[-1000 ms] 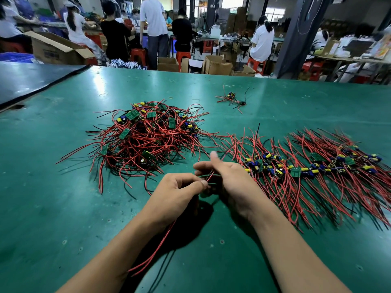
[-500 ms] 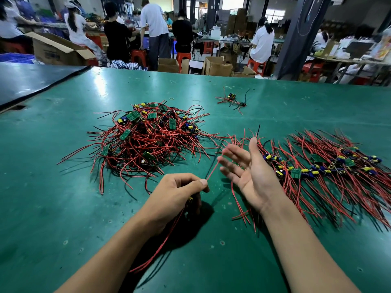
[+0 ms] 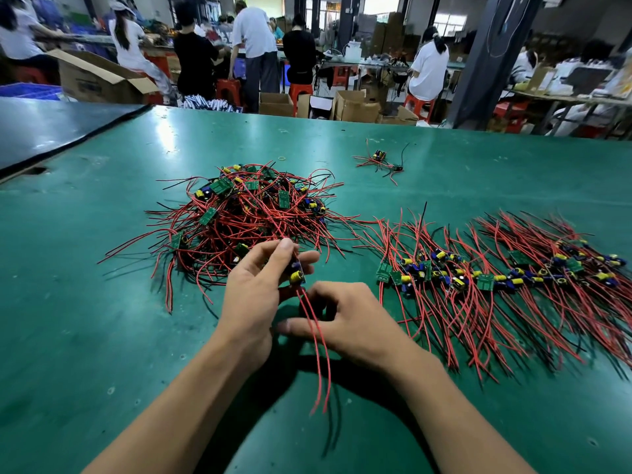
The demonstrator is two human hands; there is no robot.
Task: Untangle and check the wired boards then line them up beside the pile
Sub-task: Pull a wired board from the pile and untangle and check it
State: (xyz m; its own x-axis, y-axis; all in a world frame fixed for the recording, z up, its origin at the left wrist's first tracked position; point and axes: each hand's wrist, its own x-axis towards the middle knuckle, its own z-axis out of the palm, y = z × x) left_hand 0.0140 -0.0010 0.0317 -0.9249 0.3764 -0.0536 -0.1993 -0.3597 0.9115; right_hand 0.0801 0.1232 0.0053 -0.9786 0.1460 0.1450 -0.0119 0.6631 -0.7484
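- Red wires hang from the board that the left hand pinches, just in front of the pile.
- Right hand is curled round those wires lower down.
- Risk imo: the top leads look caught in the pile, so a yank could drag others out or stress a joint.

Tangled pile on table at 11 o'clock, lined-up row to its right at 3 o'clock, stray board behind at 1 o'clock, held board in front at 6 o'clock.
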